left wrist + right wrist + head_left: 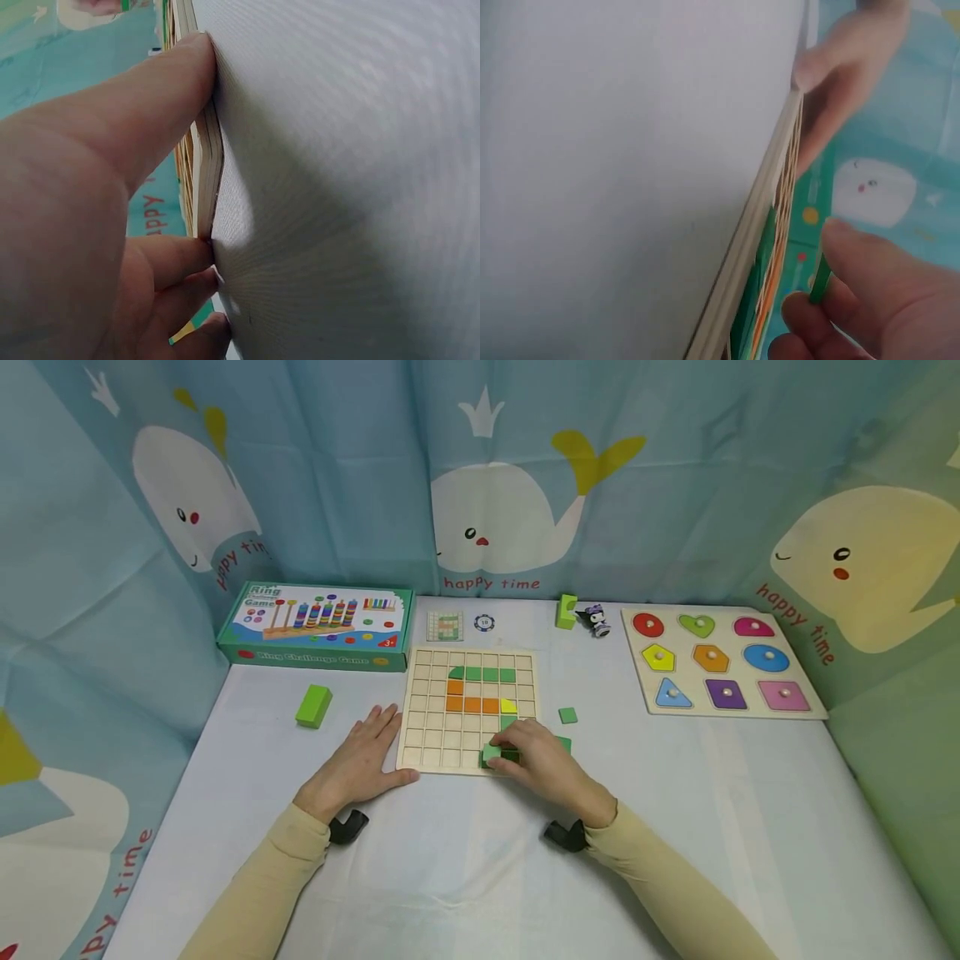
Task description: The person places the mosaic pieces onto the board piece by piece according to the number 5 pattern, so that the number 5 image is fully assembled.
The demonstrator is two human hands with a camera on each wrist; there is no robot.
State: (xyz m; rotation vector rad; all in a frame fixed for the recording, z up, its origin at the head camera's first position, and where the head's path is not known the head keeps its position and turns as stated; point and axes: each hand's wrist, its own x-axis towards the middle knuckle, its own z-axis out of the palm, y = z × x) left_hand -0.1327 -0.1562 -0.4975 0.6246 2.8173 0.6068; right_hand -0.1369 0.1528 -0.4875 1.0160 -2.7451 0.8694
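A light wooden grid board [429, 731] lies on the table, with a curving line of green, orange and yellow tiles in its squares. My left hand [358, 767] rests at its near left corner, fingers extended along the left side and thumb at the front edge. In the left wrist view, the thumb [161, 94] touches the board's edge [208, 172]. Over the board's near right part, my right hand [546, 767] pinches a green square tile [491, 752] between thumb and fingers. The right wrist view shows this tile [821, 282] edge-on, above the board. Part of the board is hidden under that hand.
Right of the board lie a loose green tile [567, 716] and another green piece [564, 744] partly behind my hand. A green block [313, 706] and a ring game box [315, 627] stand left. Behind are a pattern card [445, 627] and figurine [596, 620]; a shape puzzle [633, 647] lies right.
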